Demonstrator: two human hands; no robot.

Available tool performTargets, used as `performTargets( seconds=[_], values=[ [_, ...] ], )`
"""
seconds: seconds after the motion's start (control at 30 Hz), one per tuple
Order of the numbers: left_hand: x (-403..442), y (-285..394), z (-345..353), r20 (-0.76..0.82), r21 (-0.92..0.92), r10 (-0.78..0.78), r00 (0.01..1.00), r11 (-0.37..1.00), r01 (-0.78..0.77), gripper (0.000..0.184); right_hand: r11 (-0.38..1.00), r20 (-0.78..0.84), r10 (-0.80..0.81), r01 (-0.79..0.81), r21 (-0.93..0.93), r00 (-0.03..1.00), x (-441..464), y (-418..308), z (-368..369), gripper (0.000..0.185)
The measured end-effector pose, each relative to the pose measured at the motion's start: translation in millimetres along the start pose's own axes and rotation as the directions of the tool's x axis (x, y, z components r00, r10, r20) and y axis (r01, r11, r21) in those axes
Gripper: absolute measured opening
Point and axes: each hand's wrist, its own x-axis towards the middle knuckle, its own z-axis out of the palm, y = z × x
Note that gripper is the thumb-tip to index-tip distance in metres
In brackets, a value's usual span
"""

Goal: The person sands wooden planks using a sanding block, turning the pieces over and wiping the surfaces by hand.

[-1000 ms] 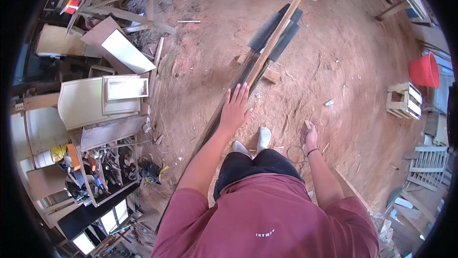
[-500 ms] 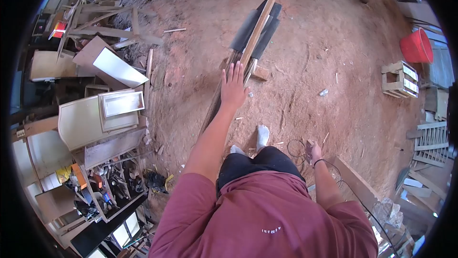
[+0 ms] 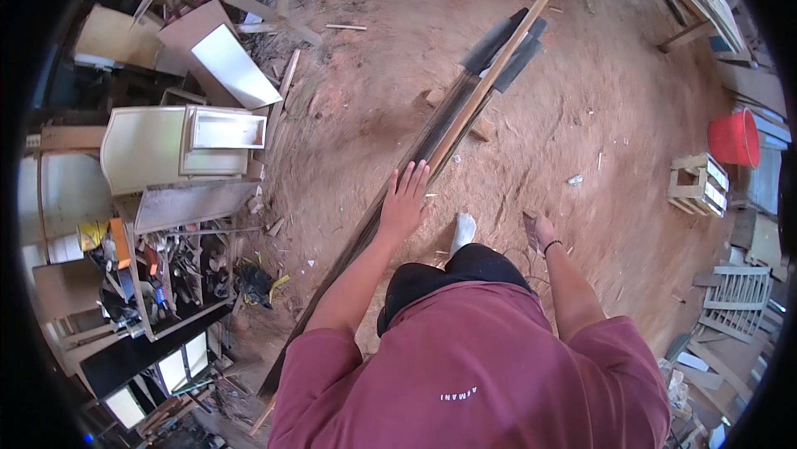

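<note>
The left hand (image 3: 404, 210) now lies farther back from the dark sheets (image 3: 516, 62) than before, and only one sock (image 3: 464, 232) shows.
Its fingers are spread open, palm down, fingertips at the near end of the long wooden strip (image 3: 475, 103), which lies slanting over the dark boards (image 3: 437, 127) and sheets, beside a wood block (image 3: 482, 129). The right hand (image 3: 540, 231) hangs low, well apart from the strip; whether its fingers grip anything, I cannot tell.

My left hand (image 3: 404, 205) reaches palm-down, fingers extended, left of my socked foot (image 3: 464, 233); my right hand (image 3: 540, 231) is right of it.
</note>
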Motion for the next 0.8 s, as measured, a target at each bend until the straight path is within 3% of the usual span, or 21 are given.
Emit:
performTargets(
  seconds=[0.03, 0.27, 0.37, 0.47, 0.57, 0.63, 0.73, 0.8],
  values=[
    [-15, -2, 0, 0.006, 0.013, 0.007, 1.000, 1.000, -0.007, 0.102, 0.994, -0.002, -0.006, 0.006, 0.109, 1.000, -27, -22, 21, 0.047],
    [-109, -16, 11, 0.000, 0.072, 0.023, 1.000, 0.997, -0.023, 0.103, 0.999, 0.057, -0.027, 0.029, -0.026, 0.998, -85, -28, 82, 0.045],
    [-145, -23, 15, -0.028, 0.037, 0.021, 0.999, 0.999, -0.020, 0.102, 0.994, 0.022, -0.061, 0.058, 0.088, 0.998, -140, -22, 114, 0.045],
    [-177, -32, 19, -0.056, -0.045, 0.008, 0.998, 0.999, -0.010, 0.103, 0.989, -0.202, -0.135, 0.120, -0.083, 0.970, -199, -20, 141, 0.045],
    [-210, -40, 23, -0.074, -0.079, 0.003, 0.997, 0.997, -0.009, 0.101, 0.995, -0.164, -0.091, 0.085, -0.043, 0.982, -194, 17, 145, 0.045],
    [-231, -43, 25, -0.070, -0.053, -0.002, 0.998, 0.999, -0.002, 0.100, 0.994, 0.030, -0.063, 0.061, 0.088, 0.998, -162, 51, 139, 0.046],
    [-262, -47, 31, -0.074, -0.004, -0.012, 0.997, 1.000, 0.011, 0.099, 0.990, 0.121, -0.140, 0.134, 0.051, 0.983, -167, 65, 155, 0.046],
    [-283, -48, 33, -0.084, 0.018, -0.021, 0.996, 1.000, 0.022, 0.099, 0.986, 0.084, -0.164, 0.160, 0.053, 0.983, -184, 62, 177, 0.045]
  ],
)
